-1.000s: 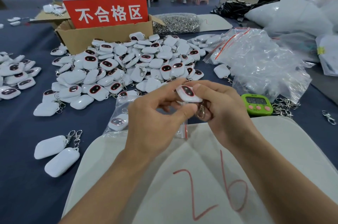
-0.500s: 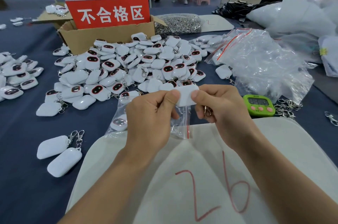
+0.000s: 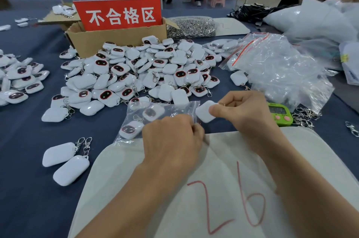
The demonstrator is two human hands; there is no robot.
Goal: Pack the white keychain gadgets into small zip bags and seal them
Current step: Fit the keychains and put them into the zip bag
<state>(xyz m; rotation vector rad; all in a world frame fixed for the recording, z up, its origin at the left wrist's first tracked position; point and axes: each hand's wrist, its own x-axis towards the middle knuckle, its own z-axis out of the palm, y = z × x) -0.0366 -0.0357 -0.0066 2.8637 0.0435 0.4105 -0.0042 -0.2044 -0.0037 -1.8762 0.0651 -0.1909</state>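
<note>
Cream sheet (image 3: 194,179): nearest thing, marked "26" in red; both forearms lie across it.
Left hand (image 3: 172,140): over the sheet's far edge, fingers curled, pinching the right end of a clear zip bag (image 3: 161,107).
Zip bag: lies flat just past the sheet's far-left edge; a few gadgets show through the plastic, whether inside or under it I cannot tell.
Right hand (image 3: 246,113): over the sheet's far edge, right of the left hand, thumb and fingers clamped on one white gadget (image 3: 206,111).
White gadget: plain side up, tilted, right at the bag's end; cannot tell if any of it has entered the bag.
Two loose gadgets (image 3: 64,162): left of the sheet, plain side up, metal clips attached.
Green timer (image 3: 279,114): just past the sheet's far-right corner, partly hidden by the right hand.
Gadget pile (image 3: 145,74): beyond the sheet, big heap, many with dark faces up.
Empty bag heap (image 3: 281,70): beyond the sheet, to the right.
Cardboard box (image 3: 116,41): farther beyond the sheet, behind the pile, carrying a red sign (image 3: 118,14).
</note>
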